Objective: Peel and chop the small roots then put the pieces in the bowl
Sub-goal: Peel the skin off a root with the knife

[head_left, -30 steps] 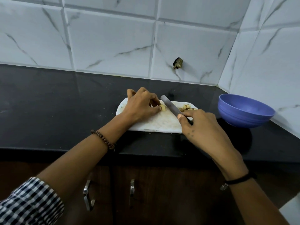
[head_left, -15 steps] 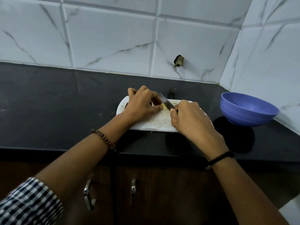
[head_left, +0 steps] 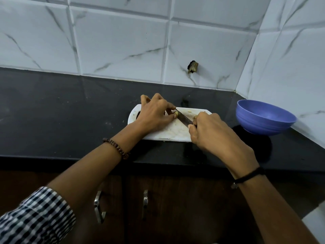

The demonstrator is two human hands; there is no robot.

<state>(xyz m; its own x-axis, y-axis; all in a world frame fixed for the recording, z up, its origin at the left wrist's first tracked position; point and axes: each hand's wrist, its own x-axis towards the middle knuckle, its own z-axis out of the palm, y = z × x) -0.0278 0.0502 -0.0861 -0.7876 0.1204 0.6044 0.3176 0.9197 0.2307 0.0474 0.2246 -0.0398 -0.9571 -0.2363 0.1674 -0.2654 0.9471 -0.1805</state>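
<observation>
A white cutting board (head_left: 174, 133) lies on the black counter. My left hand (head_left: 155, 113) pins a small pale root piece (head_left: 176, 113) to the board with its fingertips. My right hand (head_left: 210, 132) grips the handle of a knife (head_left: 183, 118), whose blade slants up-left and rests against the root right beside my left fingertips. A few cut pieces (head_left: 189, 111) lie near the board's far edge; most of that area is hidden behind my right hand. An empty blue bowl (head_left: 263, 117) stands on the counter to the right of the board.
The black counter (head_left: 70, 111) runs left from the board and ends at a front edge above dark cabinet doors with metal handles (head_left: 98, 206). White marble-look tiles form the back wall and the right corner wall; a small fitting (head_left: 193, 66) sticks out of the back wall.
My right hand slid forward and left, then drew back a little to the right, working the knife against the root piece. My left hand kept its hold in place.
</observation>
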